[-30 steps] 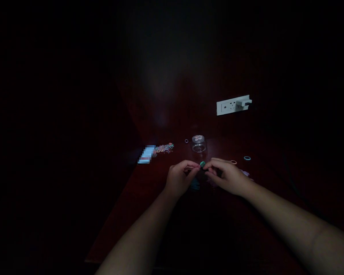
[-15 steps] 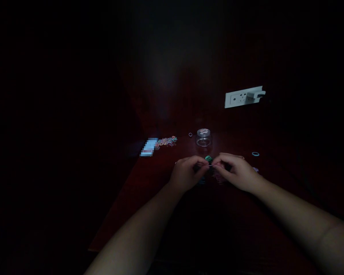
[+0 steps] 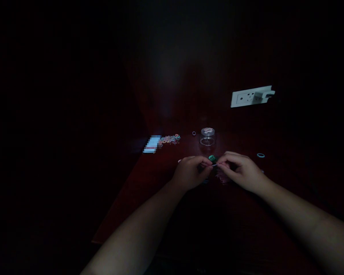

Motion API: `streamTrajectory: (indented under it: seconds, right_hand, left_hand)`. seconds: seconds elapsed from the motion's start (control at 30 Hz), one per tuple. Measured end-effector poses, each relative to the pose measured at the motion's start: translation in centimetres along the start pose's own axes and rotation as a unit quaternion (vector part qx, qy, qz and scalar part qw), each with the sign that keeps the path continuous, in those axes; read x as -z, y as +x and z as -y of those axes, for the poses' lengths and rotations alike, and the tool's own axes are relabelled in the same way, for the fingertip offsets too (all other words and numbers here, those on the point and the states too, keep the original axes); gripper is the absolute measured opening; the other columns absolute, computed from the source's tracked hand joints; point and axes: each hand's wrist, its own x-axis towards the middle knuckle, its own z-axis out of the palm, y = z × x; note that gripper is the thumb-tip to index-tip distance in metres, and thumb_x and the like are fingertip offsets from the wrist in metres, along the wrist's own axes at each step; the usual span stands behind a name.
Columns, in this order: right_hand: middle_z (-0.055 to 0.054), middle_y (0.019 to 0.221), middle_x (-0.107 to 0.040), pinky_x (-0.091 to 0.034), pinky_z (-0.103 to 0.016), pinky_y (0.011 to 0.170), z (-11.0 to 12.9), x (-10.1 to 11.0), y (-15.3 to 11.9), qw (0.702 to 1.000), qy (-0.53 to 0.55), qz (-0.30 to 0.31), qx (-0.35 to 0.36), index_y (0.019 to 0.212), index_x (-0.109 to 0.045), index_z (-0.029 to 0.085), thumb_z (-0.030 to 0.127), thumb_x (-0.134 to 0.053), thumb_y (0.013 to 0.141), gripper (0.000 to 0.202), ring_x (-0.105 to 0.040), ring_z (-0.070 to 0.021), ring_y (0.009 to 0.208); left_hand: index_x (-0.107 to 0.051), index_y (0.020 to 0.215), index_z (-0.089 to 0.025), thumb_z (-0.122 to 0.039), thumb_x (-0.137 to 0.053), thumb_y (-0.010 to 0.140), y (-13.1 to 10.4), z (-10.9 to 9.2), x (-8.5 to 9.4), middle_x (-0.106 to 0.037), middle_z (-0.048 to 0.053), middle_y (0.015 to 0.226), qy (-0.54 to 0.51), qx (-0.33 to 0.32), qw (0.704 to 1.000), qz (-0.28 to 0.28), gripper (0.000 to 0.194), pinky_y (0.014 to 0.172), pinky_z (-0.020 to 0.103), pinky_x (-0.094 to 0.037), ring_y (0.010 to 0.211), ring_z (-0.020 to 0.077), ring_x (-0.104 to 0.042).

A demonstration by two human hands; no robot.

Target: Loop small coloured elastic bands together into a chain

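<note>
In dim light my left hand [image 3: 189, 173] and my right hand [image 3: 243, 172] meet over the table. Their fingertips pinch a small pale hair tie [image 3: 215, 165], held between them with a short length showing. Just behind it lie green hair ties [image 3: 211, 157], rolled or stacked together. A heap of pinkish hair ties [image 3: 223, 178] rests below my right fingers, partly covered by that hand. Some bluish ones [image 3: 205, 181] show under my left hand, mostly hidden.
A clear lidded jar [image 3: 208, 139] stands beyond my hands. At the far left, a pile of mixed hair ties [image 3: 169, 139] lies beside a glowing, blurred-out screen [image 3: 152, 144]. Single ties [image 3: 260, 155] lie about. A wall socket [image 3: 250, 96] with a plug is at the right.
The view has shifted slightly, so the scene sits a little further right. My hands keep their pinch, and the pale hair tie between them is now more tilted.
</note>
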Motion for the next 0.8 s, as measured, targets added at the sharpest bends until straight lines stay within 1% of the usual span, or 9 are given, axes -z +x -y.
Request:
streamTrajectory:
  seconds: [0.2,0.37,0.53,0.63,0.8]
  right_hand:
    - [-0.001,0.070,-0.053,-0.043,-0.028,0.061,-0.39,-0.02,-0.05,1.000,-0.002,0.005,0.013,0.083,-0.065,0.018,0.025,-0.058,0.090,0.012,-0.052,-0.0147,0.064]
    - [-0.001,0.071,-0.054,-0.043,-0.028,0.060,-0.28,-0.01,-0.09,1.000,0.003,0.010,0.014,0.084,-0.065,0.018,0.024,-0.057,0.090,0.012,-0.052,-0.0143,0.063]
    - [-0.001,0.070,-0.055,-0.043,-0.028,0.058,0.11,0.00,-0.04,1.000,-0.002,0.015,0.009,0.083,-0.063,0.017,0.024,-0.057,0.089,0.011,-0.052,-0.0141,0.062]
    - [-0.001,0.069,-0.055,-0.044,-0.028,0.058,0.17,-0.07,-0.01,1.000,-0.004,0.016,0.010,0.085,-0.062,0.017,0.023,-0.058,0.088,0.008,-0.053,-0.0139,0.061]
    - [-0.001,0.070,-0.055,-0.044,-0.027,0.059,0.36,-0.05,-0.03,0.999,-0.001,0.030,0.025,0.085,-0.063,0.018,0.023,-0.058,0.089,0.009,-0.053,-0.0137,0.061]
  left_hand:
    - [-0.068,0.089,-0.020,-0.026,-0.064,0.083,0.05,0.25,-0.19,-0.073,0.001,0.081,-0.029,-0.016,0.999,0.008,0.010,0.070,0.026,-0.053,0.074,0.0127,-0.067]
    - [-0.068,0.085,-0.020,-0.024,-0.061,0.084,0.10,0.08,-0.09,-0.071,0.000,0.076,-0.008,-0.019,1.000,0.007,0.008,0.067,0.025,-0.051,0.069,0.0111,-0.064]
    - [-0.067,0.082,-0.019,-0.024,-0.060,0.084,0.10,-0.09,-0.01,-0.069,0.000,0.074,-0.001,-0.021,1.000,0.009,0.009,0.066,0.024,-0.049,0.068,0.0110,-0.062]
    - [-0.066,0.081,-0.018,-0.023,-0.061,0.082,0.08,-0.06,-0.04,-0.069,0.000,0.073,-0.005,-0.016,1.000,0.019,0.007,0.065,0.024,-0.049,0.067,0.0107,-0.062]
    - [-0.067,0.080,-0.017,-0.021,-0.063,0.079,0.06,0.07,-0.07,-0.070,0.000,0.073,-0.017,-0.011,0.999,0.039,0.005,0.063,0.023,-0.049,0.065,0.0099,-0.063]
